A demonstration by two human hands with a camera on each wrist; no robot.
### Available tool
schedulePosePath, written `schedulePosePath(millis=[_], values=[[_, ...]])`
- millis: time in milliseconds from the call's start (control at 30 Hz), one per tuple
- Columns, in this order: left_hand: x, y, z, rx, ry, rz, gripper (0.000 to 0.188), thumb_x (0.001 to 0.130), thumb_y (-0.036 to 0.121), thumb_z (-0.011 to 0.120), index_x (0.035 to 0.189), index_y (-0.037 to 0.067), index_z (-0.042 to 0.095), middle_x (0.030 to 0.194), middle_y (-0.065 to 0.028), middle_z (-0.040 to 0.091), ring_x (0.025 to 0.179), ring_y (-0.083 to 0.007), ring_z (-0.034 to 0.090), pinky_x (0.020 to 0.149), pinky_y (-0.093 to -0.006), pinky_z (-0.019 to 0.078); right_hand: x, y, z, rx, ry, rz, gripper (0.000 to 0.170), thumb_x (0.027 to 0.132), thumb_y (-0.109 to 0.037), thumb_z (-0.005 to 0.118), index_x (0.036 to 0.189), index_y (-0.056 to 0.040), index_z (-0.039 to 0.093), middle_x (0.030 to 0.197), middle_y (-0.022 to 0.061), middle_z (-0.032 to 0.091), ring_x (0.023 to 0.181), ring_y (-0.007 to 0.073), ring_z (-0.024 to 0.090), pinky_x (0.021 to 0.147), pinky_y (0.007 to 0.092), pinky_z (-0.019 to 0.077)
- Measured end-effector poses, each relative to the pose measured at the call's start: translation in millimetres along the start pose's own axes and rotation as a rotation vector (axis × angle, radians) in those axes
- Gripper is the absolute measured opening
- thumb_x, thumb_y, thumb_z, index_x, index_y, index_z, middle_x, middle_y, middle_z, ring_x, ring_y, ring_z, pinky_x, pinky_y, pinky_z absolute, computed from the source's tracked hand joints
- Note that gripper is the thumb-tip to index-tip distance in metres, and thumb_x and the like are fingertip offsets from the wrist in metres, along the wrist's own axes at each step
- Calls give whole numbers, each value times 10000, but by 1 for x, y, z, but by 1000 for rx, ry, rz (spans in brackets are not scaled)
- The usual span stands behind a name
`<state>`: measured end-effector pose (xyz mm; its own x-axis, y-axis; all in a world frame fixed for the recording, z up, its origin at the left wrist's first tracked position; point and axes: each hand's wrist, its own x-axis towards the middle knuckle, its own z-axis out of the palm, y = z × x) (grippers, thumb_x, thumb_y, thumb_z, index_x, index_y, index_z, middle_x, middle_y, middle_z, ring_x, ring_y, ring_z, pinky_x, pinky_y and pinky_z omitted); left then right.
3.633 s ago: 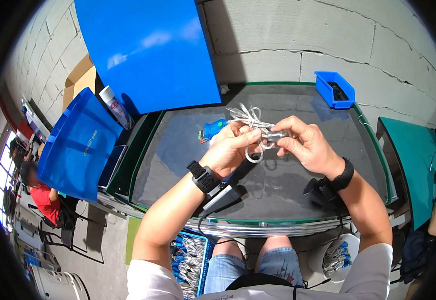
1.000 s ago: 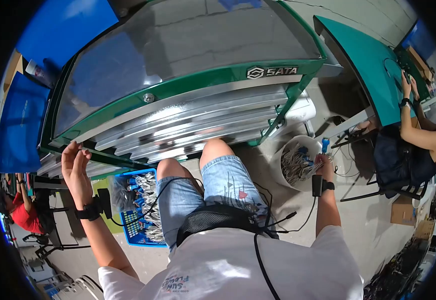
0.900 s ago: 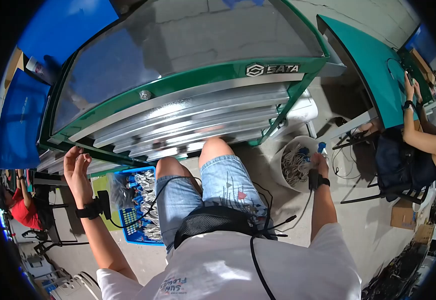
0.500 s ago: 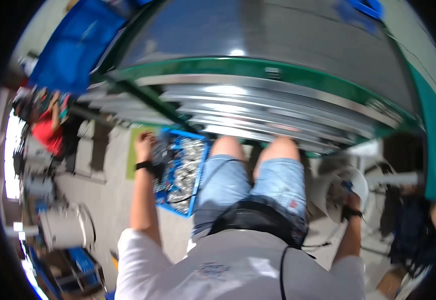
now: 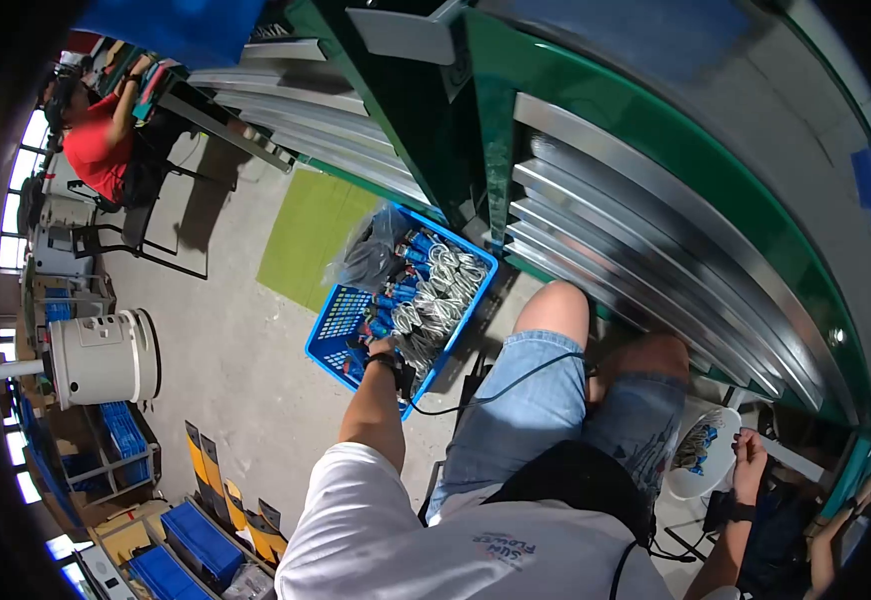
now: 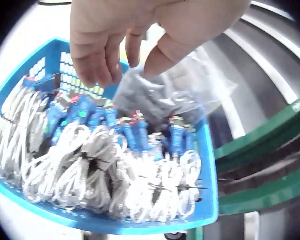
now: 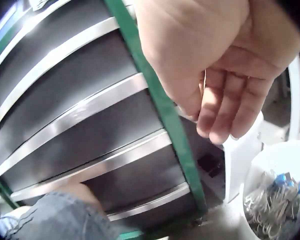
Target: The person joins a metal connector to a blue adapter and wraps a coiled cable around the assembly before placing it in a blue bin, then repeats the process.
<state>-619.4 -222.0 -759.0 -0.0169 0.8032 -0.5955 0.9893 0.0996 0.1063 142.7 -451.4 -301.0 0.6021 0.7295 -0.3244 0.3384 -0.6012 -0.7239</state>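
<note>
My left hand reaches down over the near-left part of a blue plastic basket, close to the blue connectors. In the left wrist view the left hand hangs above them with fingers loosely bent and nothing held. Bundled whitish cables with blue connectors fill much of the basket. A clear bag with dark contents lies at its far end. My right hand is raised beside a white bucket of similar cables; its fingers curl loosely round nothing.
A green tool cabinet with metal drawers stands in front of my knees. A green mat lies beyond the basket. A seated person in red is at the far left; a white drum and blue bins stand at left.
Earlier both hands held a coiled cable over the bench. Then my right hand held a cable at the bucket; now it holds none. My left hand has moved down to the basket; the view turned left.
</note>
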Motion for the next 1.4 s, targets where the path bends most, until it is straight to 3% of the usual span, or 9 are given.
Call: schedulePosePath(millis=[67, 133, 200, 267, 333, 400, 533, 867, 1400], values=[[-27, 52, -16, -1075, -8, -565, 271, 774, 346, 602, 945, 149, 675, 954, -98, 678, 890, -277, 649, 710, -407, 512, -2, -54, 20, -179, -76, -146, 119, 909, -44, 499, 991, 23, 553, 841, 43, 584, 736, 96, 520, 701, 228, 435], [42, 23, 88, -338, -111, -349, 358, 746, 357, 587, 840, 23, 677, 947, -128, 673, 904, -273, 627, 783, -339, 473, -3, -87, 32, -206, -97, -148, 120, 892, -20, 499, 980, 42, 552, 847, 59, 591, 750, 112, 533, 706, 235, 435], [-6, 70, 5, -51, -181, -111, 325, 807, 387, 551, 965, 127, 667, 1000, -76, 672, 954, -231, 640, 775, -364, 510, -6, -112, 43, -307, -104, -233, 113, 881, -16, 508, 959, 52, 555, 833, 71, 588, 746, 124, 536, 697, 247, 437], [29, 58, 53, -1178, -338, -672, 316, 748, 250, 630, 887, -33, 643, 919, -104, 673, 832, -204, 628, 741, -331, 501, -10, -135, 52, -327, -87, -265, 110, 870, -10, 515, 946, 56, 559, 813, 79, 580, 735, 129, 532, 692, 255, 441], [-35, 107, -52, -907, -219, -658, 340, 791, 306, 615, 1029, 64, 627, 925, -77, 680, 822, -192, 644, 712, -329, 495, -13, -148, 55, -370, -94, -293, 101, 861, -2, 520, 936, 48, 567, 796, 97, 581, 723, 154, 550, 679, 260, 442], [-44, 128, -83, -1363, 394, -712, 207, 639, 70, 719, 786, -7, 595, 776, -90, 632, 644, -179, 578, 608, -301, 468, -13, -155, 55, -385, -79, -350, 96, 856, 3, 522, 927, 44, 571, 792, 108, 583, 721, 173, 559, 670, 267, 442], [-78, 165, -186, -2027, 517, 26, 127, 839, 90, 623, 895, 27, 528, 839, -80, 607, 760, -173, 564, 682, -287, 438, -18, -179, 54, -371, -52, -483, 87, 837, 19, 523, 901, 38, 578, 799, 145, 591, 707, 244, 583, 647, 292, 444], [-281, 353, -496, -1820, 123, 1277, 477, 916, 200, 512, 1302, -21, 338, 1244, -255, 476, 1139, -358, 504, 979, -466, 404, -35, -260, 13, -276, -27, -1094, 191, 690, 83, 591, 863, 2, 609, 778, 131, 616, 687, 281, 604, 609, 338, 466], [-360, 683, -623, -1086, -165, 1451, 180, 830, 183, 670, 957, 62, 627, 895, -44, 641, 829, -139, 606, 748, -292, 484, 55, -405, -91, -191, 446, -1320, 432, 745, -189, 693, 1098, -10, 519, 1017, 178, 528, 911, 324, 559, 768, 398, 467]])
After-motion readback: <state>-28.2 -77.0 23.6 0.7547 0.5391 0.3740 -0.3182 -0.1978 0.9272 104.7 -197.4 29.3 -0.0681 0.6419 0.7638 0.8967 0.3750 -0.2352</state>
